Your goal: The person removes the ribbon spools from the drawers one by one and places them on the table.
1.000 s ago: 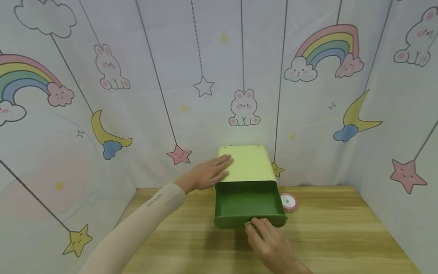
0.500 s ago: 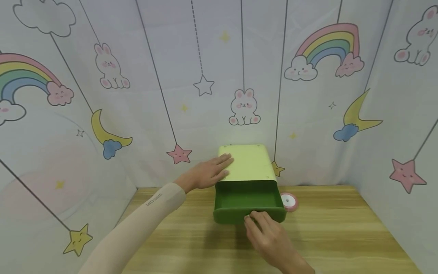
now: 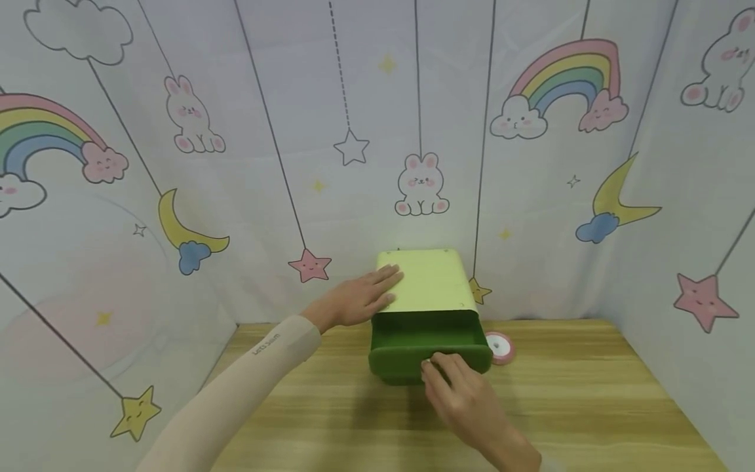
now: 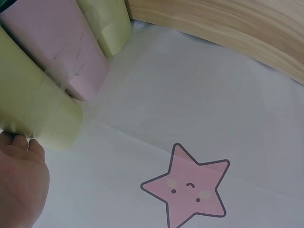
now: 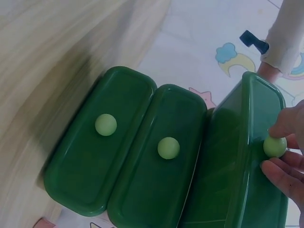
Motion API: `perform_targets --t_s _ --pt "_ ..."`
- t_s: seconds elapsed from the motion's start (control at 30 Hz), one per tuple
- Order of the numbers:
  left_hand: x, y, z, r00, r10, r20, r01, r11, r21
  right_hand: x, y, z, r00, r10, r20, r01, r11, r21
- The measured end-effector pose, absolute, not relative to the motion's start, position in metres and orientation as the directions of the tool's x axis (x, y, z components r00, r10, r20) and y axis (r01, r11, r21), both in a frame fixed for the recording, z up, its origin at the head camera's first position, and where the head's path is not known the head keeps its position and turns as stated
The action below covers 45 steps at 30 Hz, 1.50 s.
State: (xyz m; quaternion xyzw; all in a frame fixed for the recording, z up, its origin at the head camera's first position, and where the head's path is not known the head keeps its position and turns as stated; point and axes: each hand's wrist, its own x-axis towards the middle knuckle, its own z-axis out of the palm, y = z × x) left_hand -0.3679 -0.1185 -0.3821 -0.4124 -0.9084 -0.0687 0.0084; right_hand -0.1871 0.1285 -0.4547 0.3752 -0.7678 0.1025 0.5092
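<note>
A small drawer cabinet [image 3: 433, 282] with a pale yellow top stands at the back of the table. Its top green drawer [image 3: 392, 362] is pulled partway out. My left hand [image 3: 360, 298] lies with extended fingers on the left part of the cabinet's top. At the drawer's front, my right hand [image 3: 466, 396] pinches the round light-green knob [image 5: 274, 146] between thumb and fingers. Two lower green drawers, a middle one [image 5: 156, 156] and a bottom one [image 5: 99, 142], are pushed in, each with its own knob. In the left wrist view, the cabinet's side shows yellow and pink sections [image 4: 61, 42].
A round pink-and-white object [image 3: 499, 347] lies on the wooden table [image 3: 566, 393] just right of the cabinet. Cloth walls [image 3: 348, 210] printed with stars, rabbits and rainbows enclose the table at the back and both sides.
The top drawer has slid inward toward the cabinet, and my right hand has moved forward with it while holding the knob. My left hand has stayed on the top.
</note>
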Motion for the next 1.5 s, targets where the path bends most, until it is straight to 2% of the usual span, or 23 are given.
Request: perform_targets --t_s 0.9,1.23,1.5 --pt "-0.367 -0.118 -0.378 -0.665 0.746 0.044 0.746 0.658 0.105 -0.213 0.128 -0.446 -0.263 -0.474 0.840 -0.668 0.718 0.196" --pt "-0.368 -0.119 -0.380 -0.662 0.747 0.061 0.748 0.653 0.120 -0.229 0.129 -0.445 -0.226 -0.476 0.850 -0.686 0.697 0.208" --pt "-0.370 -0.120 -0.383 -0.654 0.753 0.065 0.755 0.645 0.121 -0.236 0.129 -0.448 -0.259 -0.474 0.842 -0.689 0.701 0.183"
